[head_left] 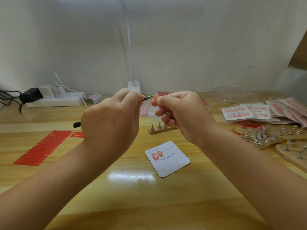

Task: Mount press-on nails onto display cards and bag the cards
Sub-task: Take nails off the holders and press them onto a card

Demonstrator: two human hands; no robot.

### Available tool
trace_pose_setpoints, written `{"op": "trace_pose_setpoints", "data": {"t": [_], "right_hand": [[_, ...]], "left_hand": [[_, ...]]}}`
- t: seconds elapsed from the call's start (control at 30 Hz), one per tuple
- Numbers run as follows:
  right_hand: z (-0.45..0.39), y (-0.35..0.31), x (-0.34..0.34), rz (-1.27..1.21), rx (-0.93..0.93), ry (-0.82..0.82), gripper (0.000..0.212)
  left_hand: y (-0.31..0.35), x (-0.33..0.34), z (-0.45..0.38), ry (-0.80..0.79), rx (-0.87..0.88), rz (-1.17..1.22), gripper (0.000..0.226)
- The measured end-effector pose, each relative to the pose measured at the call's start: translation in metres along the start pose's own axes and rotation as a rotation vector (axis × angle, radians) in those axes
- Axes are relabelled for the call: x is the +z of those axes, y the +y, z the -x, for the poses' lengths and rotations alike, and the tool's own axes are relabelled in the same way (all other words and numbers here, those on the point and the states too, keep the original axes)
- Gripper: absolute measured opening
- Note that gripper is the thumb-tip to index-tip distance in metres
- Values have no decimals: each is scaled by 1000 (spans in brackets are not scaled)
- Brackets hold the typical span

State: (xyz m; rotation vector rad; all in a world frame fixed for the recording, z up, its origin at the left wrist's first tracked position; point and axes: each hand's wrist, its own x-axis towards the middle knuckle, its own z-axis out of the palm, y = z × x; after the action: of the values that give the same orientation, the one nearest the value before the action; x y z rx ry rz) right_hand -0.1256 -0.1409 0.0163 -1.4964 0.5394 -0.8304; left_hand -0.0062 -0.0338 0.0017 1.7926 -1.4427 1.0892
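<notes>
Both hands are raised above the wooden table. My left hand grips thin metal tweezers whose tip points right. My right hand pinches a small pink press-on nail at the tweezers' tip. Below, a white display card printed "Handmade Nail" lies flat with two pink nails mounted at its upper left. A small wooden stand with three metal nail holders sits behind the card.
Red adhesive strips lie at the left. Filled cards and bagged cards pile at the right, with several metal holders on wooden boards. Zip bags, a lamp base and a power strip stand at the back.
</notes>
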Motion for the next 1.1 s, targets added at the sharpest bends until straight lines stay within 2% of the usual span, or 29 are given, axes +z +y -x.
{"op": "trace_pose_setpoints", "data": {"t": [0.23,0.37,0.53,0.67,1.1], "right_hand": [[-2,0,-1,47,-31,19,18],[-6,12,-6,125,77,73,16],[-6,18,-3,150,80,29,18],[-4,16,-3,159,33,39,17],[-1,15,1,242,-42,29,21]], "left_hand": [[4,2,-1,-34,-192,204,12],[-17,-4,-15,-27,-370,387,11],[-9,-2,-8,-160,-164,169,18],[-6,2,-2,-157,-10,70,23],[-4,4,1,-165,63,-83,28]]}}
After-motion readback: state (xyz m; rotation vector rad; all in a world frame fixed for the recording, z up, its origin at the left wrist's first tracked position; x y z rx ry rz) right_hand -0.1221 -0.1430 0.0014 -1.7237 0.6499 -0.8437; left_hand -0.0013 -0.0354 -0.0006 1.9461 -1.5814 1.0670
